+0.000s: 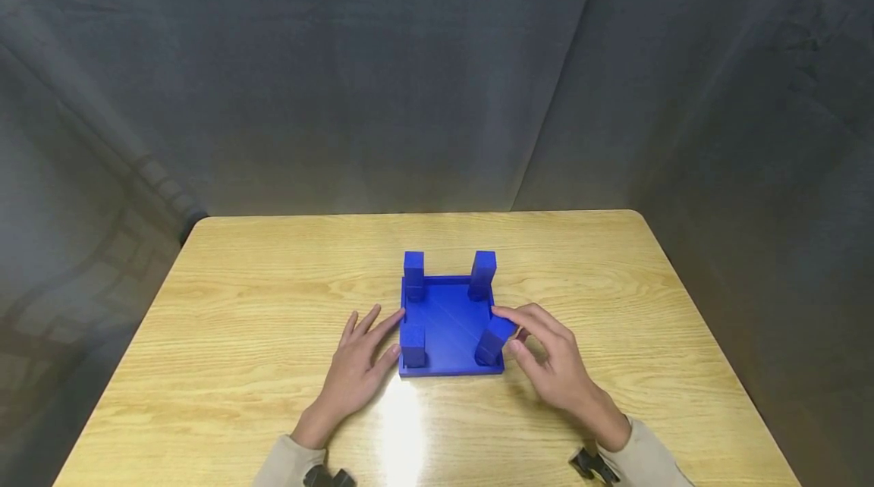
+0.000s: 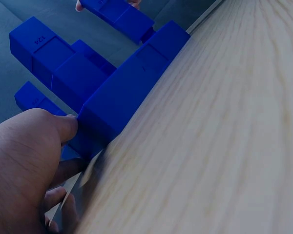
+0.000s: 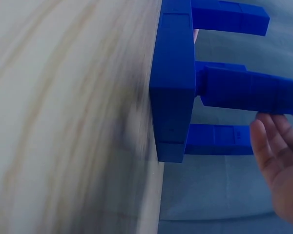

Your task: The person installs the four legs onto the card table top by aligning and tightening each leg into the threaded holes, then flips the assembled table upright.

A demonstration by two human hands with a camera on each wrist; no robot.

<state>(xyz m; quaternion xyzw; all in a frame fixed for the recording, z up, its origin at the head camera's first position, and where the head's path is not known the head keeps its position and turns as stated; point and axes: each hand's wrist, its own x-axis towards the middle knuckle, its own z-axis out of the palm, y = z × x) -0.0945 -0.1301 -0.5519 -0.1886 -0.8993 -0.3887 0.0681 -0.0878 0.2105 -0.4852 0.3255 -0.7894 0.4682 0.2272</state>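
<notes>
Grey fabric hangs as a backdrop behind a light wooden table (image 1: 239,335). At the middle of the table, straight ahead of you at twelve o'clock, a square blue base plate (image 1: 451,335) lies flat with four blue posts rising from its corners. The far-left post (image 1: 413,273) and far-right post (image 1: 482,273) stand upright at about eleven and one o'clock. The near-left post (image 1: 413,344) also stands upright.

Your left hand (image 1: 358,366) rests on the table at about ten o'clock, fingers straight and spread, with the fingertips touching the plate's left edge; it holds nothing. Your right hand (image 1: 549,362) is at about two o'clock, with curled forefinger and thumb pinching the near-right post (image 1: 495,339), which tilts to the right while its foot sits at the plate's corner.

Seen from the left wrist, your thumb (image 2: 63,127) presses against the plate's side wall (image 2: 122,97)
</notes>
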